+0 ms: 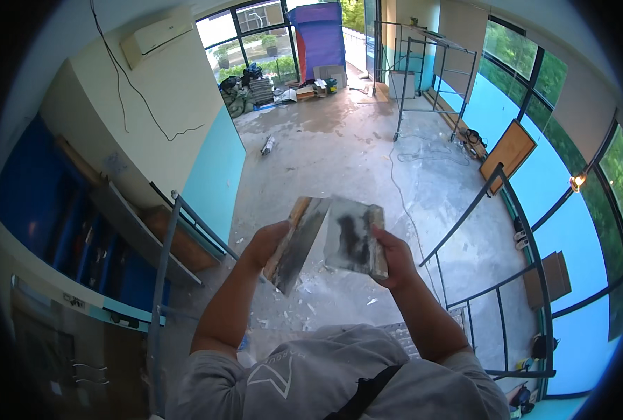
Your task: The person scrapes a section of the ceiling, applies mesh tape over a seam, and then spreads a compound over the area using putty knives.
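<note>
My left hand (269, 243) is closed round the pale wooden edge strip of a broad plastering blade (301, 245), which is tilted with its metal face turned inward. My right hand (393, 257) grips the crusted edge strip of a second plastering blade (336, 231). Its grey face is toward me and carries a dark smear. Both blades are held up in front of my chest, their near edges close together at the top and spreading apart lower down. The fingers behind each blade are hidden.
Metal rails (164, 269) rise at my left, and more railing (497, 287) curves round my right. Below lies a concrete floor (304, 168) with scattered debris and a cable (397, 182). A scaffold frame (434, 77) stands far right; a lit lamp (577, 183) hangs by the windows.
</note>
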Motion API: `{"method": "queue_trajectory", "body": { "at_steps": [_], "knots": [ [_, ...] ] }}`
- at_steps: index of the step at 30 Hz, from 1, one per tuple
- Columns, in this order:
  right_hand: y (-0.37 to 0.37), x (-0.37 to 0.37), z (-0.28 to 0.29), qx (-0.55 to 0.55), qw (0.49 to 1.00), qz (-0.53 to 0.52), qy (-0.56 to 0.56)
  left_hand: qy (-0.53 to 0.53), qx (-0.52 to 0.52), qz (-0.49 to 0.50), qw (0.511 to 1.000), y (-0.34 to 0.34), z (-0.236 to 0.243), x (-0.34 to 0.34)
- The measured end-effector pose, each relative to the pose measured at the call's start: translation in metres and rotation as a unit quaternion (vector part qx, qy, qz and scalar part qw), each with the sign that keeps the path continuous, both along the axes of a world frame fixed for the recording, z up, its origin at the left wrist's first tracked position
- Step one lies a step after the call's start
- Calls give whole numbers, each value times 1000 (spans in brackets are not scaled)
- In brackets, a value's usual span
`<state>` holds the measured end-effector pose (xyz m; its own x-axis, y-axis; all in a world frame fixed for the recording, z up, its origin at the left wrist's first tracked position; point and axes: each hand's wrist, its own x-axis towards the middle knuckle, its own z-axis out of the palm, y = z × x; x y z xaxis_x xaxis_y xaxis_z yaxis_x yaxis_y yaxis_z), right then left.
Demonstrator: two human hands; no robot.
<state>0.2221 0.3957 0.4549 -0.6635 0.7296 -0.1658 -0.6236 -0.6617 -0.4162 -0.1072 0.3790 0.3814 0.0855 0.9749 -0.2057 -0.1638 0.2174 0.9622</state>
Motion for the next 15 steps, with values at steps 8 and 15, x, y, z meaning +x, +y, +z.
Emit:
{"method": "queue_trajectory", "body": {
  "at_steps": [8,15],
  "knots": [
    [29,-5,10,351,835,-406,-126,-370,-108,43,922,-36,-28,41],
    [45,12,26,887,290,-321,-161,-409,-45,63,909,-52,65,100]
  ]
}}
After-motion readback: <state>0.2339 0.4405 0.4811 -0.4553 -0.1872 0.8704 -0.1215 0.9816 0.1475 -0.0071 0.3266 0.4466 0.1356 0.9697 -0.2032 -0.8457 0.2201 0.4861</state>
